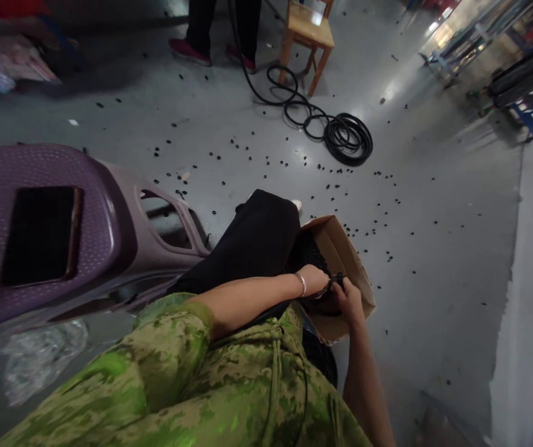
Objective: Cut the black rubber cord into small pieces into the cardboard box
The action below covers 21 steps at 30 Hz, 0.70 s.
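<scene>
While your two hands meet over the open cardboard box (350,264), at about four o'clock from the middle of your view, the work looks to be in mid-step. A dark piece (337,277) is between your fingers and not yet let go. The box already bears a dark mass of small black bits (310,253) on its nine o'clock side, so a fair share seems done; how much is left you cannot tell from here, though many black rings (319,166) lie scattered on the floor, from ten o'clock round to four.

The dark piece looks slim, black and rather dull, lying nearly level above the box. Its ends blur into your grip, so its full shape is unclear. Your left hand (313,280) is closed at its nine o'clock end; your right hand (350,299) pinches it from the four o'clock side.

Your phone (40,236) lies on the purple stool (96,186) at nine o'clock, and a black hose coil (363,138) rests at two.
</scene>
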Available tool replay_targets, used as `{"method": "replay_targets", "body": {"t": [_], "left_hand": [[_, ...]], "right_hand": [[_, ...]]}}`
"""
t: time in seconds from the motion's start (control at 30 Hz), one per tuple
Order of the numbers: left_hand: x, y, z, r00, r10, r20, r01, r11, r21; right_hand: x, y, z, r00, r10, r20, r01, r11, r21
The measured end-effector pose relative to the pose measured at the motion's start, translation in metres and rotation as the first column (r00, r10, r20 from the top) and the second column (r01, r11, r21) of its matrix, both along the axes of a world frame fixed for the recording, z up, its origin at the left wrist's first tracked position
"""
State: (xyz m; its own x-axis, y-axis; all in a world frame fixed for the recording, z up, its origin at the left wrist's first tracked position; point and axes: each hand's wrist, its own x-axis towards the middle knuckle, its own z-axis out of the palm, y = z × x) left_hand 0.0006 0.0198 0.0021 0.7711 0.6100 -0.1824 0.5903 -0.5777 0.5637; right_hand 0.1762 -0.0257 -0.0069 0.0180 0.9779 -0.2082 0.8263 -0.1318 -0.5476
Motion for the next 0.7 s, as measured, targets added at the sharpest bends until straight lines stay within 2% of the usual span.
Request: {"method": "replay_targets", "body": {"t": [0.13,0.43,0.53,0.7], "left_hand": [[0.002,0.001,-0.003,0.999,0.034,0.021,-0.035,0.999,0.008],[0.003,0.005,-0.004,0.991,0.132,0.029,-0.131,0.991,-0.015],[0.002,0.005,-0.002,0.989,0.147,0.019,-0.146,0.988,-0.045],[0.001,0.005,-0.001,0.987,0.157,-0.01,-0.158,0.984,-0.088]], "right_hand": [[-0.005,0.001,-0.005,0.993,-0.105,-0.062,0.103,0.994,-0.023],[-0.013,-0.003,-0.009,0.948,-0.308,-0.083,0.317,0.935,0.158],[-0.009,-0.003,-0.008,0.96,-0.271,-0.064,0.278,0.941,0.191],[0.003,0.001,-0.009,0.997,-0.077,0.009,0.072,0.964,0.257]]}}
